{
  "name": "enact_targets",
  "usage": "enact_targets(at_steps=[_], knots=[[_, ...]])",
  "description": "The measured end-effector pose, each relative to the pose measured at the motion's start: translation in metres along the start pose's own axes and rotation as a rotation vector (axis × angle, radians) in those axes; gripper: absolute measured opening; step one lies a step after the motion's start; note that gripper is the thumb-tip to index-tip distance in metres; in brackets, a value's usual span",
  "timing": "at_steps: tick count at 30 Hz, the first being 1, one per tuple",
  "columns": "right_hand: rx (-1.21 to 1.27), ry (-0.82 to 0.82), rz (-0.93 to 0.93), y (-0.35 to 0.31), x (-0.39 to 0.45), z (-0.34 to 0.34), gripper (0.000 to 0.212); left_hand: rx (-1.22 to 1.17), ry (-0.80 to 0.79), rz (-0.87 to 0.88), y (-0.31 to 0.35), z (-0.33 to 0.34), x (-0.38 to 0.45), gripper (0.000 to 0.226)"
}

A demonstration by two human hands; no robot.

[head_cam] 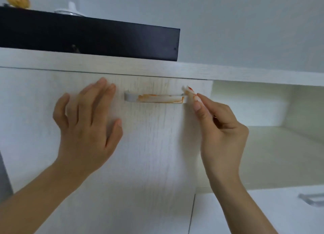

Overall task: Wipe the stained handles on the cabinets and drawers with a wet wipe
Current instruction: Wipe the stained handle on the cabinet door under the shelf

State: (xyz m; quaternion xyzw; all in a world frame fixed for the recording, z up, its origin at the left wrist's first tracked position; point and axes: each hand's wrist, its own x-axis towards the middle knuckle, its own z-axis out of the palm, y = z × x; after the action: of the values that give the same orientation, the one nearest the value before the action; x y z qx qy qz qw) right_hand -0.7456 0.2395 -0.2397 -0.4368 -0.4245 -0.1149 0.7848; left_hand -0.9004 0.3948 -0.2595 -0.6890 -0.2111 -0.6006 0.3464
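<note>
A white bar handle (155, 98) runs across the upper part of a white wood-grain cabinet door (143, 146); orange-red stain covers its middle and right half. My right hand (220, 128) pinches a small folded wet wipe (190, 93), marked with red, against the handle's right end. My left hand (87, 121) lies flat with straight fingers on the door, just left of the handle. A faint orange smear shows on the door above the handle.
A black box (87, 35) sits on the cabinet top, with a white object (71, 10) and a yellowish thing (16, 0) behind it. An open white shelf compartment (280, 128) lies to the right. Lower right, a drawer front carries a metal handle (312, 198).
</note>
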Motion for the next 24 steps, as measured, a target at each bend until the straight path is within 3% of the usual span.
enact_targets(at_steps=[11,18,24], knots=[[-0.008,0.098,-0.115,-0.001,-0.003,0.023,0.017,0.053,-0.059,0.059,-0.001,0.005,0.001,0.058],[-0.244,0.097,-0.431,0.010,-0.009,0.018,0.024,0.062,-0.043,0.065,0.000,0.005,0.002,0.059],[-0.119,0.183,-0.393,0.010,0.000,0.015,0.017,0.025,-0.008,0.038,0.003,0.004,0.004,0.057]])
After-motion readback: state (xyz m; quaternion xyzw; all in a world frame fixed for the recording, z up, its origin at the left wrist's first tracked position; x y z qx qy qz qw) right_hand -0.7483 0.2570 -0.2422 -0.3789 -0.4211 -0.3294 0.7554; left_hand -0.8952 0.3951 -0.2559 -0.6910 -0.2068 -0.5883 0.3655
